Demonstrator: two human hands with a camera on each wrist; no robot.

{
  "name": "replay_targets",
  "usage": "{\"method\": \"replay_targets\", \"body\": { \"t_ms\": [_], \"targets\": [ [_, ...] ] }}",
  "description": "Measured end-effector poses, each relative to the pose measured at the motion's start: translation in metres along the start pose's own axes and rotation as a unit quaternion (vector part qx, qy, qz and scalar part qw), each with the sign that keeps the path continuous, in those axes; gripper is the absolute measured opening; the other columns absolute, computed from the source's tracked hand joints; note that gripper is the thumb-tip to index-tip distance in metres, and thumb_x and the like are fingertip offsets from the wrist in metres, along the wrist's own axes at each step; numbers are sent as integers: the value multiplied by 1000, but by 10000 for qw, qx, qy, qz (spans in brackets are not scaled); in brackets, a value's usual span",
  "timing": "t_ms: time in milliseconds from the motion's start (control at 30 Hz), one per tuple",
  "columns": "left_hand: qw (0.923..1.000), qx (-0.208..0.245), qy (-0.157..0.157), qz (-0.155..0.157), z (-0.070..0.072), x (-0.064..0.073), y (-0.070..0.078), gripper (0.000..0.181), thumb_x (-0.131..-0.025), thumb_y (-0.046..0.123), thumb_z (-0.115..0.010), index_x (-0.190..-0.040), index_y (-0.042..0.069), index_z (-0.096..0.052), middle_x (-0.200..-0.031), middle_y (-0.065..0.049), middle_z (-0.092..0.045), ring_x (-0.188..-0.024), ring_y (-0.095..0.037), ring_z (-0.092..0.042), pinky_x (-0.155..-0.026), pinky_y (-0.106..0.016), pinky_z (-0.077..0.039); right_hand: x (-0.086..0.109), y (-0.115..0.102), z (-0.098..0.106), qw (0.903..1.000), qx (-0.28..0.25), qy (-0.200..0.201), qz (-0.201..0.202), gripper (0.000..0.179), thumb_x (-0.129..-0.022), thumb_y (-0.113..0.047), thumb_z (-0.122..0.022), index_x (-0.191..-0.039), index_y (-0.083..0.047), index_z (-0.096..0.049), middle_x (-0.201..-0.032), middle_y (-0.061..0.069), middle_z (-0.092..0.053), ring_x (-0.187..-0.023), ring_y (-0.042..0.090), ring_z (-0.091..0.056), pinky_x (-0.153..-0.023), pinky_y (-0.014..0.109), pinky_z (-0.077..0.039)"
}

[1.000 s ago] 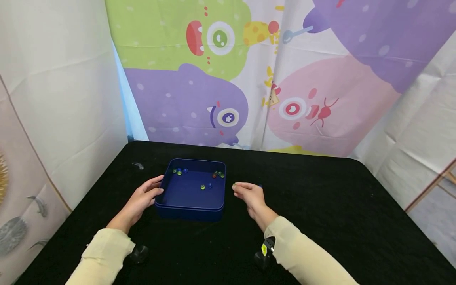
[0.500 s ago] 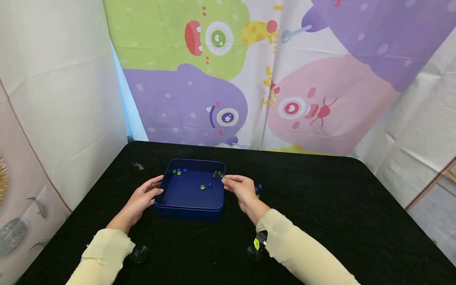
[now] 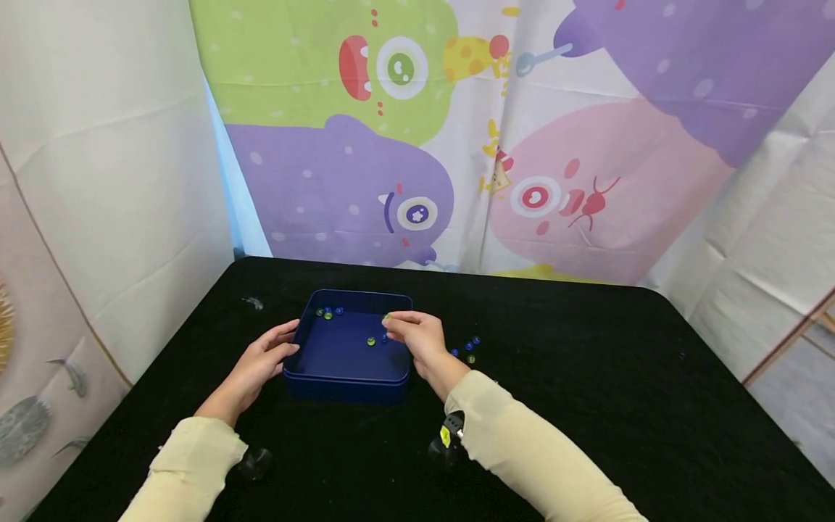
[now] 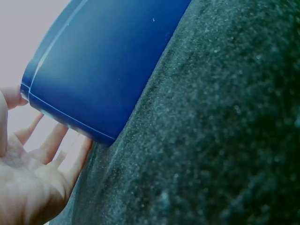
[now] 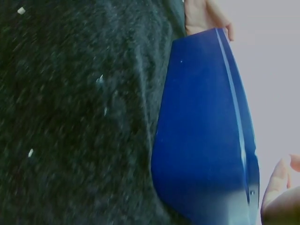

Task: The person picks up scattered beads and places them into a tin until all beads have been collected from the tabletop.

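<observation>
A dark blue rectangular box [image 3: 346, 370] stands on the black cloth, its inside facing up. My left hand [image 3: 261, 359] rests against the box's left side, and in the left wrist view its fingers [image 4: 49, 143] reach out fairly straight along the wall. Over the box's right part, my right hand [image 3: 420, 344] pinches a small greenish marble [image 3: 386, 316] between thumb and fingertips. Inside the box lie a yellow-green marble [image 3: 371, 341] and a blue marble [image 3: 384, 338] near the middle, with several more marbles [image 3: 328, 315] at the back left. My right hand hides the back right corner.
Several loose blue and green marbles [image 3: 469, 346] lie on the cloth right of the box. A clear, crumpled-looking scrap [image 3: 253, 303] is at the back left of the table [image 3: 587, 377]. A printed curtain [image 3: 417, 181] hangs behind.
My right hand has moved left from beside the box to over its inside, carrying the pinched marble. The loose marbles on the cloth have come into sight. My left hand stays put.
</observation>
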State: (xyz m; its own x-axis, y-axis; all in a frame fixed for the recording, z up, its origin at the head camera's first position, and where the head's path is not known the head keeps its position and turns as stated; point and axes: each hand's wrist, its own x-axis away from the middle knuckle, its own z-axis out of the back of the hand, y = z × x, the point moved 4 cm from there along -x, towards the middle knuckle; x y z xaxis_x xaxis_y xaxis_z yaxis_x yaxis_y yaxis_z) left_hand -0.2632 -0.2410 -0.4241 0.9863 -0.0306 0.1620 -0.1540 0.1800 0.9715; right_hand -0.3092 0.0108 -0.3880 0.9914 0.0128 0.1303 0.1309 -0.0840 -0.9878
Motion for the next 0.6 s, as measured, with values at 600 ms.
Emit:
{"method": "replay_targets", "body": {
  "t_ms": [600],
  "targets": [
    [10000, -81, -19, -46, 0, 0, -1, 56, -98, 25, -44, -148, 14, -23, -149, -22, -21, -132, -40, -27, -104, -54, -27, 2, 1, -15, 9994, -224, 223, -123, 23, -80, -1, -71, -101, 7, -66, -91, 11, -68, -81, 24, -68, -77, 32, -54]
  ]
}}
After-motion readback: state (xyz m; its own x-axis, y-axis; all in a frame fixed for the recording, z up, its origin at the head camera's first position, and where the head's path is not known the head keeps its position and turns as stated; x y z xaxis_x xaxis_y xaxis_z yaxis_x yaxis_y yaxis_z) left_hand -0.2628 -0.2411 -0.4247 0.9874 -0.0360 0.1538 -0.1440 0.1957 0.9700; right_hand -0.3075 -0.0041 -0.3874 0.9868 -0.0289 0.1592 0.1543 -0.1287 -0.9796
